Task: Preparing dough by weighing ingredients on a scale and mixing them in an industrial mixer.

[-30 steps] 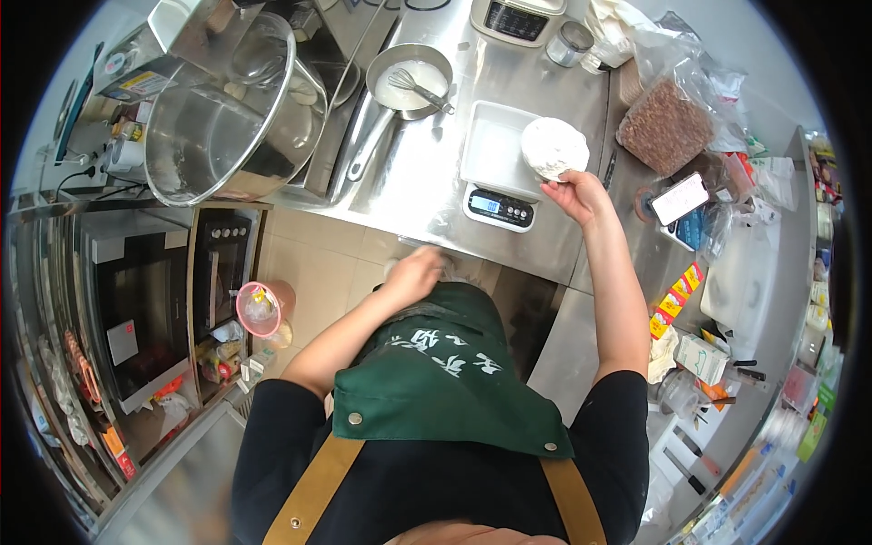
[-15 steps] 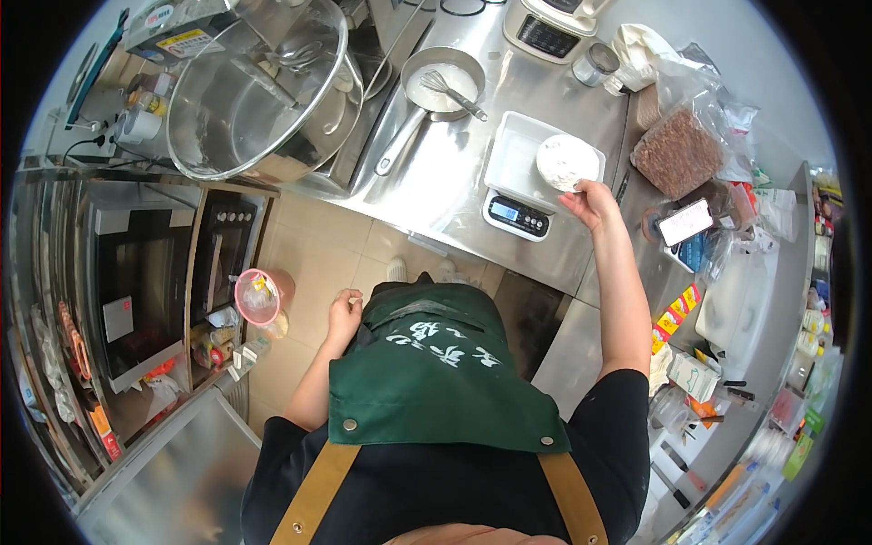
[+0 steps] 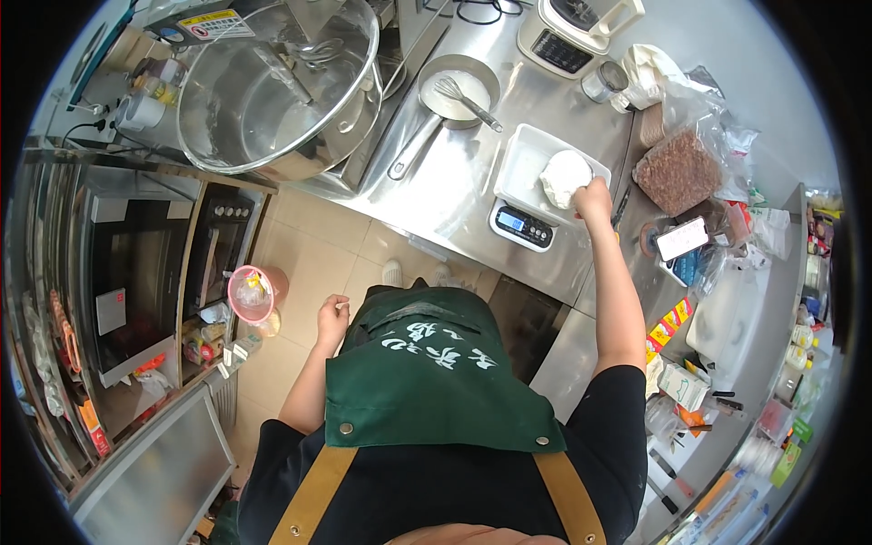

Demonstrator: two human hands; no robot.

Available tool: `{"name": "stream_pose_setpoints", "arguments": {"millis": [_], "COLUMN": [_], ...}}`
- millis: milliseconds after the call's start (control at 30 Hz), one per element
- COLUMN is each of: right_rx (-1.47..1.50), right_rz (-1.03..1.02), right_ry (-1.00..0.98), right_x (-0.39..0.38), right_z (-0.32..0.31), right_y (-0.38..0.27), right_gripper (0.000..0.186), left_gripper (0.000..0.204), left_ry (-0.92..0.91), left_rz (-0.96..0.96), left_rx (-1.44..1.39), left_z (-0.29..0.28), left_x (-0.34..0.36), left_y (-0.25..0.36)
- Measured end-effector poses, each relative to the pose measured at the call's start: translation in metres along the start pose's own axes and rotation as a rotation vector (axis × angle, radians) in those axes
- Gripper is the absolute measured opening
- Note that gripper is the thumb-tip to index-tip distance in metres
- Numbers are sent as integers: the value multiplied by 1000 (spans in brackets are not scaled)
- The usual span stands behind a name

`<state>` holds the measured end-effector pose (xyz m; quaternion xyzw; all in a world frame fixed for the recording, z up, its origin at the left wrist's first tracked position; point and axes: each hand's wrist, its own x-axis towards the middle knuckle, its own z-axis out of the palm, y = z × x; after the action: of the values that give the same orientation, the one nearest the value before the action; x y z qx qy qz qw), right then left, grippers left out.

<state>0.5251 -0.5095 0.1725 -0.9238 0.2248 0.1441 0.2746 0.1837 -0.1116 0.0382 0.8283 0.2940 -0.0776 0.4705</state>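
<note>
So the bit that mattered here was the right side of the frame, a little above the middle. The round white thing [image 3: 564, 178] (powdery-looking on top; couldn't tell what was under it) was over the right half of the white tray [image 3: 520, 166], which sat on the digital scale [image 3: 534, 235]. Couldn't tell if it was touching the tray floor or held just above.

The right hand [image 3: 593, 202] was the near one by miles. It was at the tray's right edge, just right of and below the white thing, fingers closed in a pinch on its edge, though the exact grip was hidden by the knuckles. So the thing lay up and to the left of that hand. No real long axis to speak of, it was roundish. The tray did have one, slanting from upper left down to the right, and its bare part was on the left.

The left hand [image 3: 333, 320] was way off in the lower left, beside the green apron [image 3: 445, 391] with floor behind it, fingers loosely bent and spread a bit, nothing visible in them. The saucepan [image 3: 427, 92] with the whisk [image 3: 468, 104] was up and left of the tray, apart from both hands.
</note>
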Motion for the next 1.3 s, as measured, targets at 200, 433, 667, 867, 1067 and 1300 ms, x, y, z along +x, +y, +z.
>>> {"name": "stream_pose_setpoints", "arguments": {"millis": [200,433,667,867,1067,1300], "right_rx": [-401,-590,-774,-687,-636,-548], "right_rz": [-184,-324,-390,-355,-395,-232], "right_ry": [207,339,499,464,530,640], "right_x": [-15,-13,-11,-16,-22,-30], "right_z": [0,9,12,7,0,-5], "right_y": [-19,-12,-2,-5,-9,-14], "right_gripper": [31,26,26,33,35,43], "left_gripper": [10,12,12,12,12,12], "left_ry": [15,1,23,12,0,-41], "left_rz": [-16,-69,-84,-111,-99,-120], "left_rx": [-22,-15,-9,-27,-31,-54], "left_z": [-1,-6,-12,-18,-27,-40], "left_x": [-1,0,0,-1,2,8], "left_y": [-5,-16,-36,-41,-51,-66]}}
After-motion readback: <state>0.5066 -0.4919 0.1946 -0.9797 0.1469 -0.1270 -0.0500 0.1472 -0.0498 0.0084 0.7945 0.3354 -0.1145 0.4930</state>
